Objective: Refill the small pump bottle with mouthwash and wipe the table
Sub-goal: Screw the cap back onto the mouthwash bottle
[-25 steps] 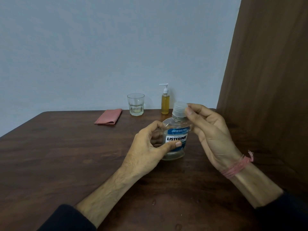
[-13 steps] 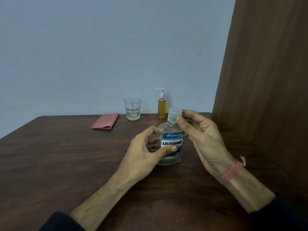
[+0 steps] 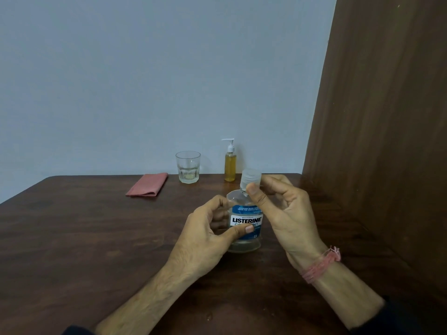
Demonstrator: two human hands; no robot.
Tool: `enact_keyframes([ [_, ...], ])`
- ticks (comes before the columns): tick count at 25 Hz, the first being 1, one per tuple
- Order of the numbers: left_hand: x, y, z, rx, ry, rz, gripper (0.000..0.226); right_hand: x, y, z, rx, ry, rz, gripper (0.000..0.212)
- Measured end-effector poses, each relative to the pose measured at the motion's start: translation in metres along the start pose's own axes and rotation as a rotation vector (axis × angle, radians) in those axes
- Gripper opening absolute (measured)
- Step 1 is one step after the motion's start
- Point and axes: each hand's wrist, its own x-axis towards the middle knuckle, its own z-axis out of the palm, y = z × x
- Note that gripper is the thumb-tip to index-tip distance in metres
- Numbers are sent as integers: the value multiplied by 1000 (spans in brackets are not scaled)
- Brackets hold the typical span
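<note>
Glossy clear plastic mouthwash bottle [image 3: 244, 213] on a dark, faintly sheeny wooden table [image 3: 84, 238].

Left hand [image 3: 205, 235] covers the left side of the mouthwash bottle [image 3: 245, 221]; thumb hides part of the label's 2nd line. Right hand [image 3: 285, 213] hides the cap's [image 3: 251, 178] right side. Small label print unreadable. Both forearms cut off at bottom edge; table [image 3: 72, 238] cut off left, right & bottom.

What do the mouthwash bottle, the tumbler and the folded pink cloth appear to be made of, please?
The mouthwash bottle looks like clear glossy plastic, see-through around its printed label, with a frosted ribbed cap. The tumbler seems to be glass, judging by its thick faceted base and highlights, though clear plastic is possible. The folded pink cloth appears to be matte woven fabric with soft edges.
</note>
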Motion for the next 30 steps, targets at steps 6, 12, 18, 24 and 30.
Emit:
enact_keyframes([
  [6,-3,1,5,60,61,33,42,-3,4,4,-54,113,-6,41],
  [12,0,3,0,1,-11,-17,46,-3,5,1,81,17,49,33],
  [18,-1,1,2,34,10,-19,47,0,6,-1,-24,92,-55,22],
  [24,2,2,-9,268,29,-12,51,6,15,-14,-145,-11,29,49],
  [30,5,0,-21,382,-1,-149,51,8,25,-36,-459,-514,393,66],
])
